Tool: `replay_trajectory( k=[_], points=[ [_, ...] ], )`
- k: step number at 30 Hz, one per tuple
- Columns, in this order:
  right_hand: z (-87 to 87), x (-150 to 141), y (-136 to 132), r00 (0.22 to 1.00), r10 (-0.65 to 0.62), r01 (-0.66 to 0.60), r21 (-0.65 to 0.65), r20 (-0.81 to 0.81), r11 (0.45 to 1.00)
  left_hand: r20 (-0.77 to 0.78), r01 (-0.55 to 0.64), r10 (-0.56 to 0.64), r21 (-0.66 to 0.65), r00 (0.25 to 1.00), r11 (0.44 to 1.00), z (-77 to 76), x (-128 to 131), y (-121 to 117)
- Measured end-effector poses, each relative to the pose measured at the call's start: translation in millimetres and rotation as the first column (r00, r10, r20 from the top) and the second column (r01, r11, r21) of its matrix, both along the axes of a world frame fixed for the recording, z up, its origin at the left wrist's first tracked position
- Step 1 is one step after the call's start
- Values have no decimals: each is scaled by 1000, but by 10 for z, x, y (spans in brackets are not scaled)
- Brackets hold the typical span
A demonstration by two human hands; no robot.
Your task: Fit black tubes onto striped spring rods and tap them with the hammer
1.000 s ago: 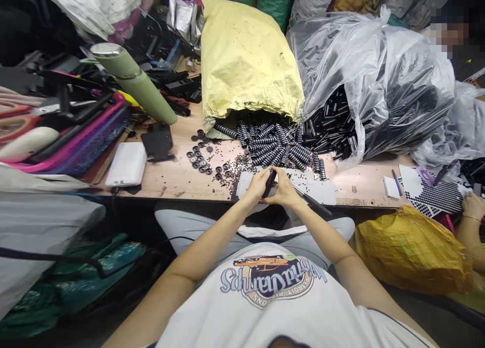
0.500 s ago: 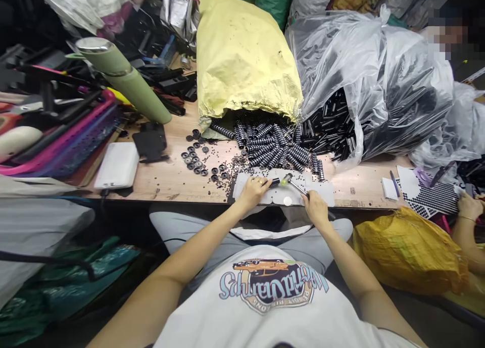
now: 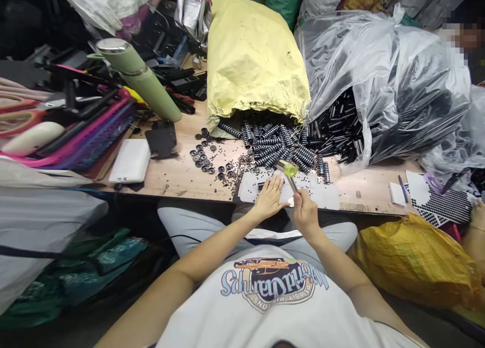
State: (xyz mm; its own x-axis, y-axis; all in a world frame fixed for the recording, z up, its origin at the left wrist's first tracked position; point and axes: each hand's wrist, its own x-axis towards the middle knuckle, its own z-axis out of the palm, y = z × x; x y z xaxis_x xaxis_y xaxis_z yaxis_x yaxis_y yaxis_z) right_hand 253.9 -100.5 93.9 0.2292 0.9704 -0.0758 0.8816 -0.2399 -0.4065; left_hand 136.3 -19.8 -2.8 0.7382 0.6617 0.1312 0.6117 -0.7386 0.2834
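Observation:
My left hand (image 3: 270, 197) lies with fingers stretched out over a black tube (image 3: 260, 186), whose end shows past the fingertips; the rest is covered. Beneath is a pale mat (image 3: 328, 195) at the table's front edge. My right hand (image 3: 306, 212) is closed around the handle of a small mallet (image 3: 288, 169) with a clear yellow-green face. The mallet head is raised beyond my left fingers. A white round disc (image 3: 291, 201) sits by my left thumb. Just past the mat is a pile of black ribbed rollers (image 3: 271, 145).
Behind the rollers stands a yellow sack (image 3: 257, 55); right of it, a clear plastic bag (image 3: 382, 75) spills black tubes (image 3: 339, 128). Black round caps (image 3: 202, 160) and tiny dark bits lie left. A green flask (image 3: 142, 80) leans near a white box (image 3: 131, 161). Another person's arm (image 3: 478, 232) shows at right.
My right hand has picked up the mallet and lifted its head. My left hand has gone from gripping the black tube to lying flat over it on the mat.

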Motion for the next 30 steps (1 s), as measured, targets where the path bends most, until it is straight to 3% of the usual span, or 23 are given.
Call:
replay_trajectory(
  k=[3,6,9,12,14,17,20,23,25,27,30],
  points=[
    [-102,-201,65,991,124,-117,-160,40,980,22,3,-3,5,1000,1000,-25,-7,-21],
    [-210,-256,104,983,161,-131,-273,91,953,58,3,-2,-13,998,1000,-6,-2,26],
    [-199,-109,112,990,80,-56,-197,117,979,53,-81,88,-123,995,989,81,45,65],
    [-183,186,104,987,-31,53,-143,155,988,83,-85,109,-254,991,964,225,37,176],
    [-250,403,80,977,-79,107,-135,197,985,95,-146,178,-273,979,951,331,-56,428],
    [-467,663,20,957,-129,161,-103,260,982,96,-443,454,-112,886,889,448,-327,1130],
    [-678,834,23,953,-124,127,7,277,992,100,-373,372,-12,923,928,459,-630,1876],
    [-737,1029,223,965,-126,82,193,228,978,74,-308,309,-36,948,951,383,-815,2276],
    [-684,1222,472,967,-164,109,267,193,958,81,-265,267,-40,960,963,333,-851,2330],
    [-596,1456,759,950,-252,203,250,183,947,126,-253,257,-45,958,966,316,-827,2261],
    [-467,1794,1132,947,-289,261,190,139,946,293,-343,377,-164,878,925,359,-717,1989]
  ],
)
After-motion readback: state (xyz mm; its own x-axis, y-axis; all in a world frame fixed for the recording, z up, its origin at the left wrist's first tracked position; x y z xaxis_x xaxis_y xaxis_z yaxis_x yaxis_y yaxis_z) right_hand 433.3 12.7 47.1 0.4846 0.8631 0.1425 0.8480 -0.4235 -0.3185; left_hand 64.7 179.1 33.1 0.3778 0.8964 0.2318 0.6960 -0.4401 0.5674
